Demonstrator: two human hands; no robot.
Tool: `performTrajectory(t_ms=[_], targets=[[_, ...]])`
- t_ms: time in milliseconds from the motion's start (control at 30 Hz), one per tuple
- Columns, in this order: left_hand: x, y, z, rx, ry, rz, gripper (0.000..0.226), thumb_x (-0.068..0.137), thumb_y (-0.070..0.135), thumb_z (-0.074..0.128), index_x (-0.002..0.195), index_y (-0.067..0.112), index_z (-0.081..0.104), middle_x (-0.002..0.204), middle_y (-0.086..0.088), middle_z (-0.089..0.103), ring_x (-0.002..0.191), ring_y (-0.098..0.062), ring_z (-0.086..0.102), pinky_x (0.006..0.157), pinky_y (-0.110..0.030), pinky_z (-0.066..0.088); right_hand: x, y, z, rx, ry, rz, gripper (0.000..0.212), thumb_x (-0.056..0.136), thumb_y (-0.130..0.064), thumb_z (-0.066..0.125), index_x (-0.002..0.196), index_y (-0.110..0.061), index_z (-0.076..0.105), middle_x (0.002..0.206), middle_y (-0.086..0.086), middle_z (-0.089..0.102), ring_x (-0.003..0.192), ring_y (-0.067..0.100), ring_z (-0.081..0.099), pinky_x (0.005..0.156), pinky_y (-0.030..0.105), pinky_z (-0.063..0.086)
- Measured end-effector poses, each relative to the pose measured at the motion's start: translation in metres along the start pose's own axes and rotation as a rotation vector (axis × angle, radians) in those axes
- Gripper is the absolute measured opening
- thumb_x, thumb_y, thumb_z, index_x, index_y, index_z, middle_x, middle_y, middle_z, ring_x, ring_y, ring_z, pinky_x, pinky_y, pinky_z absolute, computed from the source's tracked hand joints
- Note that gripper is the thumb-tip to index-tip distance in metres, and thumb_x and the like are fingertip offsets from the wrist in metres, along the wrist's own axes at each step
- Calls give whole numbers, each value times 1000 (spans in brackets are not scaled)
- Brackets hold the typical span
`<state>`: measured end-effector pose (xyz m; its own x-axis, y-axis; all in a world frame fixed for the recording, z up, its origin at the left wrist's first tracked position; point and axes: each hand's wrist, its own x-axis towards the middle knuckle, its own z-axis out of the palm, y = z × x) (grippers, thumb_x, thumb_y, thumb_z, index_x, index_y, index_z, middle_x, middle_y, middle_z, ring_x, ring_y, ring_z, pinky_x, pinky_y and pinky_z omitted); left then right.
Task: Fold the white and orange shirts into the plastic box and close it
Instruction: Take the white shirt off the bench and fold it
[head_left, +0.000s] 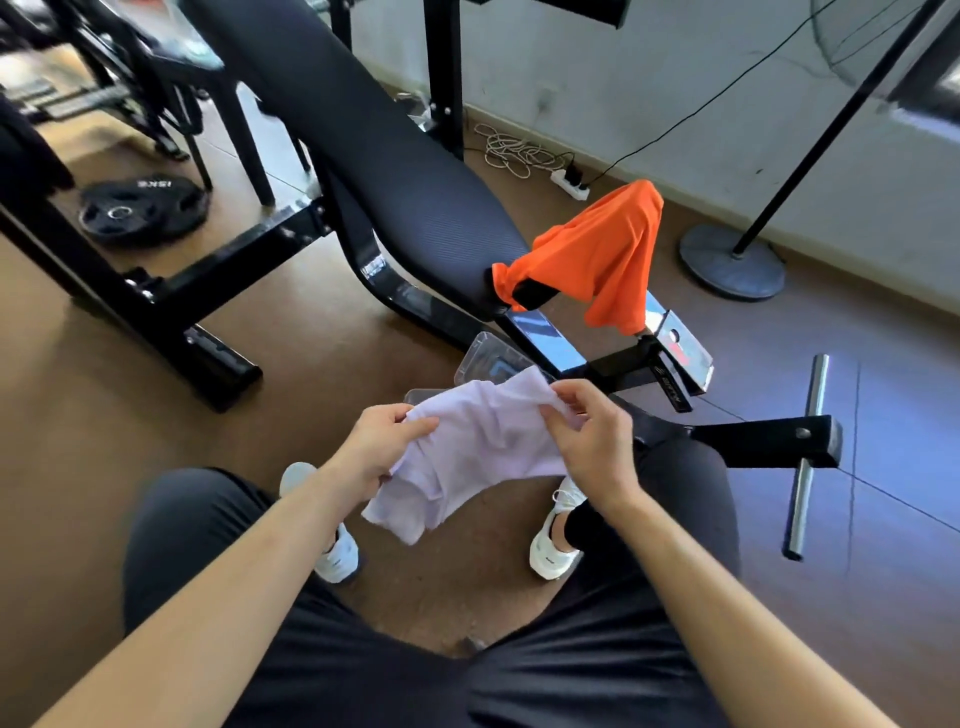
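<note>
We hold the white shirt (478, 447) in the air just this side of the box (480, 358), over the floor (104, 441) between our feet. Our left hand (384, 441) grips its left edge, thumb on top and fingers curled under the cloth. Our right hand (592, 436) pinches the upper right edge between thumb and fingertips. The two hands sit apart with the cloth stretched between them, and we judge this is to spread it flat for a fold, with nothing firm beneath to lay it on. Holding it this near the box should keep the drop into it short.

The shirt looks pale, almost lilac in this light, thin and soft. It is bunched, with creases running across it and a loose corner hanging below our left wrist. No neat fold shows yet.

The box is clear plastic and partly hidden behind the shirt. A second clear piece shows just left of it, and we cannot tell which is the lid. The orange shirt (597, 249) hangs well beyond the box, to its right, draped unfolded over the end of a black gym frame (571, 358). It is bright, with a dark trim at one opening.
</note>
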<state>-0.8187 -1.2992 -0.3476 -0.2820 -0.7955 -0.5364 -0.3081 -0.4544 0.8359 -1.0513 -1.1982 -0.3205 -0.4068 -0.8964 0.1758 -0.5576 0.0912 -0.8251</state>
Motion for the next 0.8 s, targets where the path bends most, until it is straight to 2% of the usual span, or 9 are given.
performTrajectory(t_ms=[100,200,333,433,533,600,700,800], targets=[[-5,-1,12,-112,-14,-24,17,95,20,68,100,5,73,103,-21,74,93,-33,69,86,-51,56,-22,-7,21,14,-64,-58,19,86,-13,74,103,-20,71,97,-10,71,92,10,67,82,33,55],[-9,-3,22,-238,-19,-55,16,96,16,65,103,2,71,102,-20,71,90,-32,68,80,-44,55,-44,-8,38,-9,-51,-218,24,81,-6,73,100,-21,70,98,-6,71,93,16,65,82,40,55],[-14,-5,32,-405,-74,-134,17,98,20,59,94,8,70,92,-15,71,72,-21,69,67,-31,55,-69,0,54,9,-75,-337,21,84,-8,75,103,-17,73,112,-2,72,107,18,65,91,38,54],[-19,-9,37,-500,-158,-172,27,90,33,68,106,13,75,98,-11,74,85,-23,70,79,-39,57,-82,7,61,-59,-150,-395,18,88,-18,69,106,-17,75,120,-3,70,119,16,61,97,35,52],[-15,-22,36,-252,-157,-41,52,68,37,87,110,11,71,106,-13,73,98,-29,69,85,-44,59,-89,12,60,-134,-278,-459,26,91,-25,70,116,-18,74,127,-5,69,131,15,55,106,28,47],[-14,-30,33,-124,-118,23,46,72,25,88,112,11,69,113,-17,72,107,-34,69,89,-45,60,-92,12,54,-109,-381,-424,35,92,-33,72,124,-19,71,131,-7,68,136,12,51,111,25,42],[-14,-33,30,-34,-104,45,39,82,20,82,119,17,67,118,-10,70,110,-30,68,92,-48,60,-94,12,40,10,-399,-306,33,89,-35,73,120,-21,73,123,-10,72,124,5,60,104,29,50],[-18,-29,23,-33,-155,76,42,83,16,81,122,17,66,119,-8,72,111,-28,69,93,-49,59,-81,18,25,82,-202,-155,24,85,-28,77,109,-23,75,106,-14,72,98,1,64,84,30,53]])
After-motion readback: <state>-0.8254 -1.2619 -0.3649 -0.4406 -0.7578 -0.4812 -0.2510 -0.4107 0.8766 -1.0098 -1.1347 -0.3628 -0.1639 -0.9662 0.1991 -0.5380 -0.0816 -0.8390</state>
